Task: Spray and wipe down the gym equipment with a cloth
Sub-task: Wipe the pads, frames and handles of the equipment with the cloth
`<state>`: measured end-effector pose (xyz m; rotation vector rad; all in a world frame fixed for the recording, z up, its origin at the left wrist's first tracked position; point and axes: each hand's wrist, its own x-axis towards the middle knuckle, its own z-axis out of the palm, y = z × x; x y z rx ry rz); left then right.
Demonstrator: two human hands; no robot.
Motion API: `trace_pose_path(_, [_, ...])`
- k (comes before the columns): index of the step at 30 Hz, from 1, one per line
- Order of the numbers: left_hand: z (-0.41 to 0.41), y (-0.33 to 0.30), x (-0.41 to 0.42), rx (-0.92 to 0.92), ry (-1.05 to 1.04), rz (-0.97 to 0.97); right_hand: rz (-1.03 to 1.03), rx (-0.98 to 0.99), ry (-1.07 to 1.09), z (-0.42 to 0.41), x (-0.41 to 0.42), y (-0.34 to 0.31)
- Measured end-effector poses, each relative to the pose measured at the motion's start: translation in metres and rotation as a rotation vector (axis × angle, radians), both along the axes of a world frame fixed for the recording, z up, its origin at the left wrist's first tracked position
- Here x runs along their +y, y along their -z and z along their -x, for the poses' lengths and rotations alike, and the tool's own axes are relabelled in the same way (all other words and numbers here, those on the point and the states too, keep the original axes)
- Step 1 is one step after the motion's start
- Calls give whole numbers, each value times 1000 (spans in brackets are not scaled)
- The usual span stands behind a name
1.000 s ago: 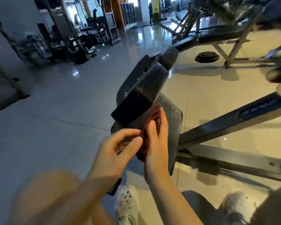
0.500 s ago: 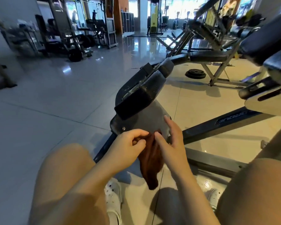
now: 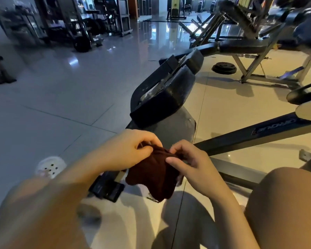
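Both hands, left hand (image 3: 131, 150) and right hand (image 3: 192, 164), pinch the limp dark-red terry cloth (image 3: 154, 175) at centre frame; soft and light, best bunched by its top edge.

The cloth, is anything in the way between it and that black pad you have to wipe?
Nothing visible is. The left hand and right hand both pinch the dark red cloth, held just below the grey plate under the black pad. Only open air lies between cloth and pad.
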<state>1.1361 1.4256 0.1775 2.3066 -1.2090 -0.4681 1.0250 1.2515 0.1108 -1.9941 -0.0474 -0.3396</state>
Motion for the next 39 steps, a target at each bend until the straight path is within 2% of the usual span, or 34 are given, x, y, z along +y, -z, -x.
trace_pose_path(3, [-30,19,-2,74,-1,93,1,-52,125,-20,0,6])
trace_pose_path(8, [-55,50,-6,199,26,167,6,-18,223,-47,-1,14])
trace_pose_path(12, [-63,72,-7,103,-88,227,9,19,279,-50,-5,21])
trace_pose_path(15, [-64,76,-10,143,-143,350,-50,37,306,-46,-10,27])
trace_pose_path(18, [-57,81,-13,220,-170,407,21,85,312,-36,-11,36])
trace_pose_path(21, [-48,89,-18,113,-145,372,143,139,355,-27,-15,46])
trace_pose_path(26, [-43,91,-21,-92,-41,194,81,158,393,-30,-18,55])
trace_pose_path(29, [-56,84,-18,-174,-88,138,69,167,364,-50,-15,53])
trace_pose_path(34, [-82,72,-12,-74,-150,168,91,312,176,-65,2,51])
trace_pose_path(37, [-91,64,-2,-9,-82,196,-35,277,266,-62,20,50])
trace_pose_path(39, [-99,58,8,5,-20,210,-35,242,342,-63,36,46])
